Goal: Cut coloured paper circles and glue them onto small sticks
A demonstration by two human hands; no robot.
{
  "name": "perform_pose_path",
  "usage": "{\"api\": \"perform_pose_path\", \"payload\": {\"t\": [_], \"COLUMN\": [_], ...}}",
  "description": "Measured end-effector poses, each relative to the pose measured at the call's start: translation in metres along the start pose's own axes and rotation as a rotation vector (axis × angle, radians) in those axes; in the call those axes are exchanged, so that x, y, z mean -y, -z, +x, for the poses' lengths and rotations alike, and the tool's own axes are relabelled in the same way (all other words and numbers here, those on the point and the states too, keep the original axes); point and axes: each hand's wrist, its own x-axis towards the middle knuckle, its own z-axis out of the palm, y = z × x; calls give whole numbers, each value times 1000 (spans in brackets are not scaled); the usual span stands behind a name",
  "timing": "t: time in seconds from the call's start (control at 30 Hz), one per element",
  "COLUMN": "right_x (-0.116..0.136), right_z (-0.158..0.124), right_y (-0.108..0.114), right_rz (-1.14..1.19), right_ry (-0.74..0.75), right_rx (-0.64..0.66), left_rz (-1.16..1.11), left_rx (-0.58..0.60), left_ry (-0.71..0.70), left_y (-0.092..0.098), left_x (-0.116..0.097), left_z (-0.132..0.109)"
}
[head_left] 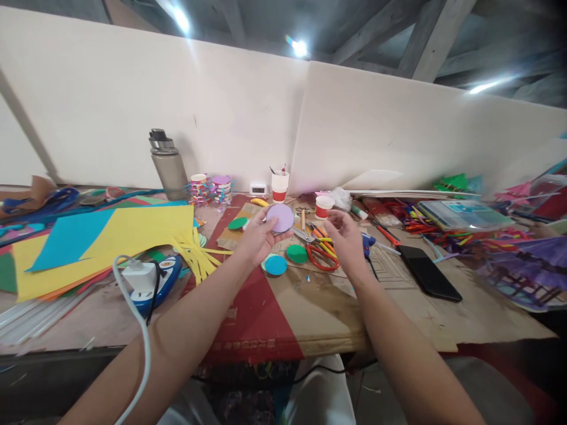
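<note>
My left hand [259, 239] is closed on a light purple paper disc [280, 218], thumb on its face and fingers behind. My right hand [344, 236] is open, its fingers bent and thumb apart, just right of a short red-and-white paper cup [325, 206]. Below the hands lie a green disc [296, 254] and a blue disc [276, 265], which overlaps a pale one. Another green disc [238, 224] is left of my left hand. Red-handled scissors [322, 260] and several coloured pencils [326, 243] lie between the hands.
At left are yellow paper [137, 230], a blue power strip [166, 277] with a white cable, and a bottle [169, 168]. Two decorated cups [220, 189] stand near the wall. A black phone [429, 273], a plastic case [463, 213] and a purple paper umbrella [527, 265] are at right.
</note>
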Motion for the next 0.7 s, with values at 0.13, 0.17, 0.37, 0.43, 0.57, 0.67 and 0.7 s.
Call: {"api": "perform_pose_path", "payload": {"t": [0.13,0.17,0.37,0.43,0.57,0.67,0.7], "right_x": [-4,-4,-3,-5,-11,-15,-15], "right_z": [9,10,5,4,3,1,1], "right_y": [10,11,6,5,3,2,2], "right_rz": [53,42,-90,-116,-166,-244,-269], "right_ry": [-41,-42,-22,-22,-21,-1,6], "right_rx": [-150,-150,-65,-40,42,98,106], "left_rz": [-12,-11,33,48,113,130,121], "left_rx": [-98,-120,-166,-166,-142,-106,-100], "left_ry": [-75,-90,-125,-122,-101,-85,-88], "left_y": [7,8,14,16,16,13,13], "left_x": [-6,-7,-6,-4,0,0,-1], "left_z": [7,9,13,14,14,13,12]}}
